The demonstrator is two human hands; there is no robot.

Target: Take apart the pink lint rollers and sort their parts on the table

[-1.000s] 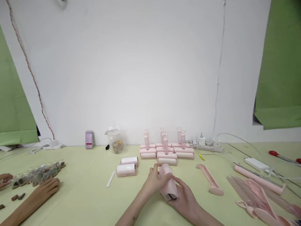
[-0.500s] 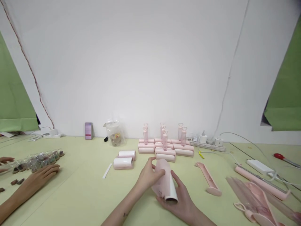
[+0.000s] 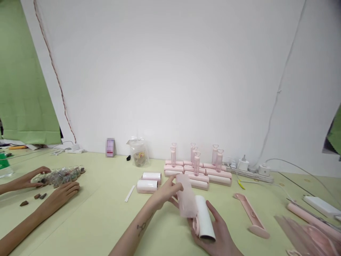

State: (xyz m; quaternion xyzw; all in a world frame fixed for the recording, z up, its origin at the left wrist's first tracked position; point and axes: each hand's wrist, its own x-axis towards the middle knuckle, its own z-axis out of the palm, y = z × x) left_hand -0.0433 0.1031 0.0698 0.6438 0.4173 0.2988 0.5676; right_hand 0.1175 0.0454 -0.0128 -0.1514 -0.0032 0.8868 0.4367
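Observation:
My left hand (image 3: 167, 192) pinches a pale pink, translucent curved cover (image 3: 187, 199) between thumb and fingers. Directly beside it, my right hand (image 3: 218, 229) is wrapped round a white sticky roll (image 3: 204, 215) whose open tube end faces me. A pink rounded end piece (image 3: 196, 226) shows at the roll's left side; how it joins the roll or cover is hidden. Behind my hands stand several assembled pink lint rollers (image 3: 197, 180) with upright heart-topped handles. Two white rolls (image 3: 147, 186) lie left of my hands, and a pink holder (image 3: 252, 215) lies to the right.
At the left, a co-worker's hands (image 3: 64, 193) are at a cluster of small clear domes (image 3: 60, 177). A white strip (image 3: 129, 193), a bagged tub (image 3: 139, 156) and a phone (image 3: 110, 147) are on the table. Cables, a power strip (image 3: 250, 174) and clear plastic sleeves (image 3: 290, 231) occupy the right.
The pink cover has shifted from lying against the white roll to up and left of it, held in my left hand. The camera has turned left, so the scene sits further right.

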